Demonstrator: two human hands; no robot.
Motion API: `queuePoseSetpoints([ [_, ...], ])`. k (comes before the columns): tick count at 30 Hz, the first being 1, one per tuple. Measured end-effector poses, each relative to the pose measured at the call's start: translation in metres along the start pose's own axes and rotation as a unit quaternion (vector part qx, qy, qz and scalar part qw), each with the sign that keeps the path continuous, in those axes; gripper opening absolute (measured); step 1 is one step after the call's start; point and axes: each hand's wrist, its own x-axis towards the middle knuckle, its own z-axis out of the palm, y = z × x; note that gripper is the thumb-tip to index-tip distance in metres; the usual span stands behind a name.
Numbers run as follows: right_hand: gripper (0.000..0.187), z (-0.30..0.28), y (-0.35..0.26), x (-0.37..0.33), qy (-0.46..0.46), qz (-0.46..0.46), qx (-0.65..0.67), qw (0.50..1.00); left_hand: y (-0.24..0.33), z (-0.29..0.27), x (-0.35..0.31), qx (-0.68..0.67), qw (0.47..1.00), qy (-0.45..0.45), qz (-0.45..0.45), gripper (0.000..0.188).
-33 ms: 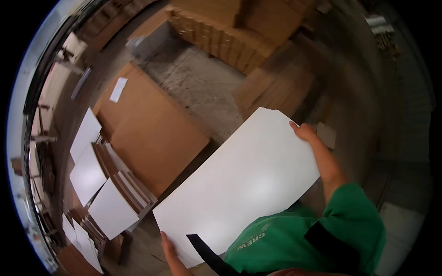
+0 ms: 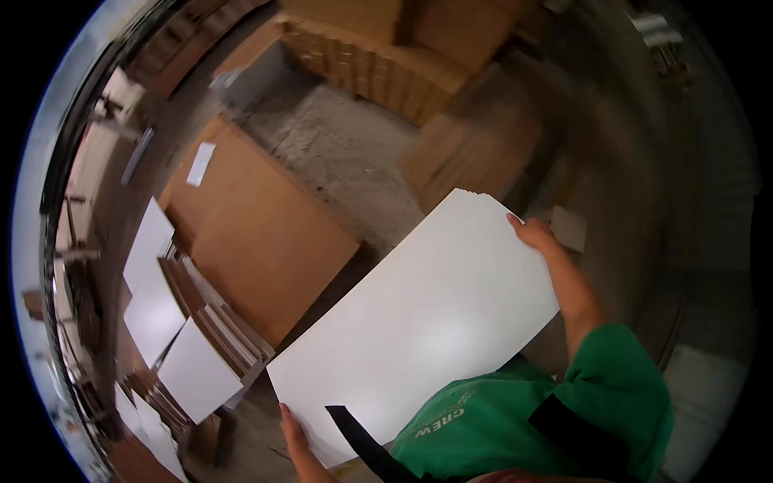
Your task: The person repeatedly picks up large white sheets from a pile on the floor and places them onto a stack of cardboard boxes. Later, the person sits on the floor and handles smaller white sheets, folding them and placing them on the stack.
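Note:
A large white panel (image 2: 419,322) lies across the front of my body, held up between both hands. Its far right corner looks rough and chipped. At the right end, my right hand (image 2: 531,231) grips the edge, thumb on the top face and the other fingers hidden beneath. My left hand (image 2: 293,431) holds the near left end, its fingers mostly out of sight under the panel. Just beyond the panel's left end is a stack of white and brown boards (image 2: 205,366), with a wide brown board (image 2: 258,233) beside it.
Wrapped brown stacks (image 2: 378,68) stand at the back. A blurred brown stack (image 2: 475,149) sits beyond the panel's far corner. More white sheets (image 2: 153,427) lean at the lower left. Grey concrete floor (image 2: 346,137) shows between the stacks. A black strap (image 2: 358,443) hangs before me.
The surroundings have shifted slightly left in the view, and the near-left stacks a little downward. The panel and both my hands keep the same place and grip.

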Motion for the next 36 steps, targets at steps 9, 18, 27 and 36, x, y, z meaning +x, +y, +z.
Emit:
queuePoseSetpoints([
  [9,0.075,0.033,0.339,-0.054,-0.046,0.135,0.137,0.98,-0.019,0.141,-0.047,0.242,0.961,-0.073,0.108,0.066],
  [18,0.078,0.037,0.422,-0.018,-0.133,0.254,0.097,0.953,-0.018,0.245,-0.033,0.357,0.929,-0.066,0.067,0.074],
  [27,0.081,-0.017,0.395,0.144,-0.156,0.21,0.026,0.965,-0.001,0.343,-0.033,0.35,0.934,-0.028,-0.07,0.075],
  [36,0.078,-0.02,0.385,0.387,-0.188,0.129,-0.039,0.973,-0.059,0.455,-0.022,0.276,0.955,0.003,-0.113,0.079],
])
